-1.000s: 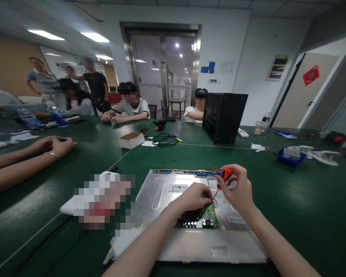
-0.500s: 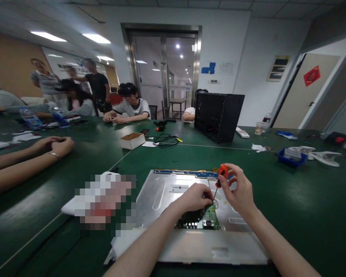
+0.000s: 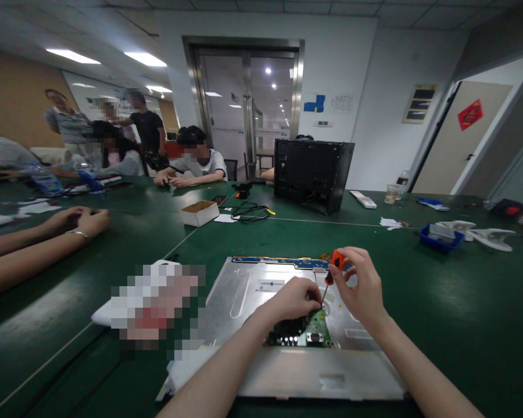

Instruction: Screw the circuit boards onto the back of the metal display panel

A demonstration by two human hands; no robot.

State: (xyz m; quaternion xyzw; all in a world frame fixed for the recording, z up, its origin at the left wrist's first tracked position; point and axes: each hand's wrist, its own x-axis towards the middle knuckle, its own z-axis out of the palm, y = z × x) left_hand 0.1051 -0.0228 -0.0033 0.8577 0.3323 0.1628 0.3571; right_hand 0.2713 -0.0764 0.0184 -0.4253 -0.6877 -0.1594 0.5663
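A flat metal display panel [image 3: 226, 296] lies on the table in front of me, with a green circuit board [image 3: 322, 326] near its middle. My right hand [image 3: 361, 284] is closed on the orange and black handle of a screwdriver [image 3: 336, 259]. The shaft slants down to the board's upper edge, beside the fingertips of my left hand [image 3: 297, 297]. Those left fingers are pinched together around the screwdriver's tip; whatever they hold is hidden. A dark part of the board shows under my left wrist. Along the panel's far edge runs a blue circuit strip [image 3: 270, 262].
Left of the panel lies a blurred-out white and pink object [image 3: 157, 296]. Another person's forearms [image 3: 47, 247] rest farther left. Beyond are an open white box [image 3: 200, 213], a black cable [image 3: 250, 213], a black computer case [image 3: 311, 174], and a blue tray [image 3: 440, 241] at right.
Across the table, the black computer case has turned and shifted left, now hiding most of the person behind it. My hands and the screwdriver have stayed nearly still.
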